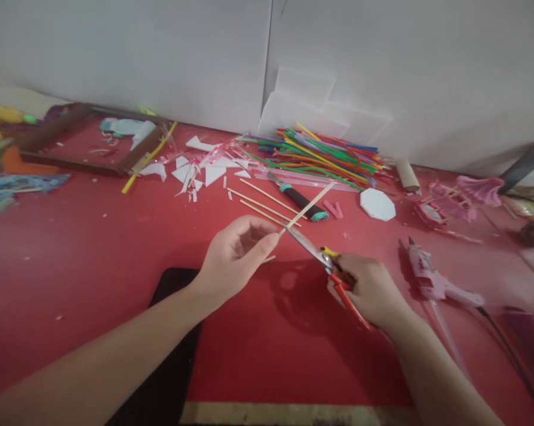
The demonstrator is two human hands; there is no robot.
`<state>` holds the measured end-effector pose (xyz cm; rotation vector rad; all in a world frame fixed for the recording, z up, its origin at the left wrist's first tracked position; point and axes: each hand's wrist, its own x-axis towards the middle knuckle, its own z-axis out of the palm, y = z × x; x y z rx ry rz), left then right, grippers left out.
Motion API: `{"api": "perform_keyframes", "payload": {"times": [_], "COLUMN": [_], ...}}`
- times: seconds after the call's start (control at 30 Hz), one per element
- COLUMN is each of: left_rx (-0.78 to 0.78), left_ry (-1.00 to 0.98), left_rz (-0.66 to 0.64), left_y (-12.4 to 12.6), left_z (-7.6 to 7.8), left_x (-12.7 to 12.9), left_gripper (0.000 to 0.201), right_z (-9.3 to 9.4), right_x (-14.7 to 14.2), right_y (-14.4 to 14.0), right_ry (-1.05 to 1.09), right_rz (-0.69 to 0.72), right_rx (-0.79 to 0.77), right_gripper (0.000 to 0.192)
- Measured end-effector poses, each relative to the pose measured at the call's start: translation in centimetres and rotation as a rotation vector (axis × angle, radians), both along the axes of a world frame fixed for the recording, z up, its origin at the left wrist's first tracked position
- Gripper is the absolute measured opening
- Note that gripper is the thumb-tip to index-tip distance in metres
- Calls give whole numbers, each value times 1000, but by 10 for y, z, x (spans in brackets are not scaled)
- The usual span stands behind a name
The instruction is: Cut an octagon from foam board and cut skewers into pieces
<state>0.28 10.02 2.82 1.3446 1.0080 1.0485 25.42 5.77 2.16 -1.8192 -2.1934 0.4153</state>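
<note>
Head view, looking down on a red table (93, 248) littered with craft scraps. Left hand (233, 257) near frame centre, fingers curled, thumb and forefinger pinched shut on a thin wooden stick (308, 206). The stick runs from the pinch toward 2 o'clock, tilted up off the table, its free end above the black-handled knife (300, 204).

Right hand (373, 290) at 4 o'clock from the left hand, fist closed around the red-and-yellow handles of scissors (320, 257). The blades point toward 10 o'clock and meet the stick just beside the left fingertips; how far the blades are parted cannot be told. A short stick offcut (269, 258) lies on the table just under the left hand.

At 12 o'clock from the hands, three loose wooden sticks (260, 204) lie side by side. Farther out at 12 to 1 o'clock, a pile of coloured straws (320, 154) rests against white foam sheets (302, 106) leaning on the wall. White octagon piece (377, 205) at 1 o'clock, cardboard tube (407, 175) beyond it. Pink glue gun (430, 278) at 3 o'clock, just beside the right hand, cord trailing toward 4 o'clock. White paper cuttings (204, 171) at 11 o'clock; wooden frame (78, 165) at 10 o'clock. A black flat slab (169, 355) lies under the left forearm at 7 o'clock.
</note>
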Motion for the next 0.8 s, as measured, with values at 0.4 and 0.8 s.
{"api": "perform_keyframes", "payload": {"times": [0.4,0.8], "left_rx": [-140,395], "left_ry": [46,145], "left_rz": [-35,-82], "left_y": [1,-8], "left_z": [-3,-9], "left_x": [-10,-9], "left_gripper": [19,11], "right_z": [-8,3], "right_x": [-1,-27], "right_y": [-6,-14], "right_ry": [-126,-16], "right_rz": [48,72], "right_rx": [151,141], "right_gripper": [24,23]}}
